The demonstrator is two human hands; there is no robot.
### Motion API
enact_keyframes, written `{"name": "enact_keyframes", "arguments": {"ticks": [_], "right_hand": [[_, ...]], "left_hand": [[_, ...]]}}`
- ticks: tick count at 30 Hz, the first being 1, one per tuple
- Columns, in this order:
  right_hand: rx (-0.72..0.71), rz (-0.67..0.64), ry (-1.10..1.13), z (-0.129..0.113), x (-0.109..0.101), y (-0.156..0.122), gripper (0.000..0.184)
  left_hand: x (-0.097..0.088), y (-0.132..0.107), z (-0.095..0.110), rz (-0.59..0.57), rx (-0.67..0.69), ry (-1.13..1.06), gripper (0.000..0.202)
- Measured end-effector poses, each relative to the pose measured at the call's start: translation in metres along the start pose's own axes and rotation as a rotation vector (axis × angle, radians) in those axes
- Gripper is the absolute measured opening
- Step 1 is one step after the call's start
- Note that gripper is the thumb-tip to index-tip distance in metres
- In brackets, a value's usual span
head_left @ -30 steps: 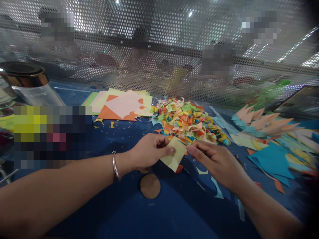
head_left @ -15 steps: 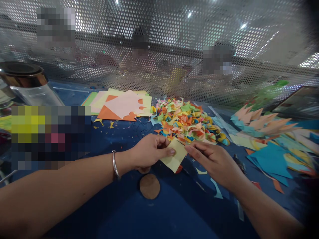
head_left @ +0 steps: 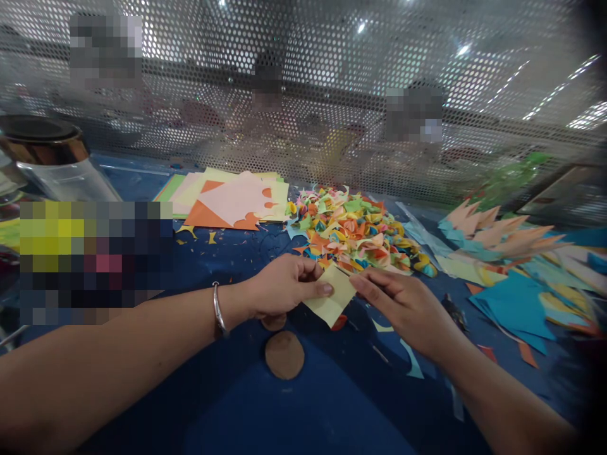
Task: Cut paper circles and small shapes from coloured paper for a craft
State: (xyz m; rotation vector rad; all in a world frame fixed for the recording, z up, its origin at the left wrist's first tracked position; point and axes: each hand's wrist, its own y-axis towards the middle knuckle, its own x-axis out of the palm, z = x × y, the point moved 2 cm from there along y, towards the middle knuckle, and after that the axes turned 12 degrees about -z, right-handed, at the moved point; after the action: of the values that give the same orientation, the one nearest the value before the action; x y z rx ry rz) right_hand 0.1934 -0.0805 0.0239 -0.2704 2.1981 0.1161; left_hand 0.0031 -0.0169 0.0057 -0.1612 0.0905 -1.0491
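A small pale yellow piece of paper [head_left: 329,302] is held up between my two hands over the table. My left hand [head_left: 284,287], with a silver bangle at its wrist, pinches the paper's left side under the thumb. Closed at the opposite corner is my right hand [head_left: 403,306], its thumb and fingertips pressed together on the paper's edge. A thin dark line shows along the upper edge beside those fingertips; I cannot make out what it is. Just below my left hand lies a round brown disc [head_left: 284,355], with another partly hidden under the hand.
Behind my hands is a heap of colourful cut and folded paper pieces [head_left: 358,230]. Paper sheets [head_left: 203,199] lie to its left, blue paper [head_left: 515,306] and peach pointed folds [head_left: 507,230] to its right. A lidded jar [head_left: 61,170] stands far left. A perforated metal screen [head_left: 303,126] runs behind.
Almost nothing differs. Both hands keep their hold on the paper in the same spot, with only a very slight shift of the fingers and view.
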Motion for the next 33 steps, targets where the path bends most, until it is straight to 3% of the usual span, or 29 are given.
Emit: {"name": "enact_keyframes", "arguments": {"ticks": [33], "right_hand": [[-0.027, 0.003, 0.008, 0.0043, 0.0025, 0.0029, 0.047]], "left_hand": [[-0.0032, 0.0011, 0.0000, -0.022, 0.018, 0.041, 0.022]]}}
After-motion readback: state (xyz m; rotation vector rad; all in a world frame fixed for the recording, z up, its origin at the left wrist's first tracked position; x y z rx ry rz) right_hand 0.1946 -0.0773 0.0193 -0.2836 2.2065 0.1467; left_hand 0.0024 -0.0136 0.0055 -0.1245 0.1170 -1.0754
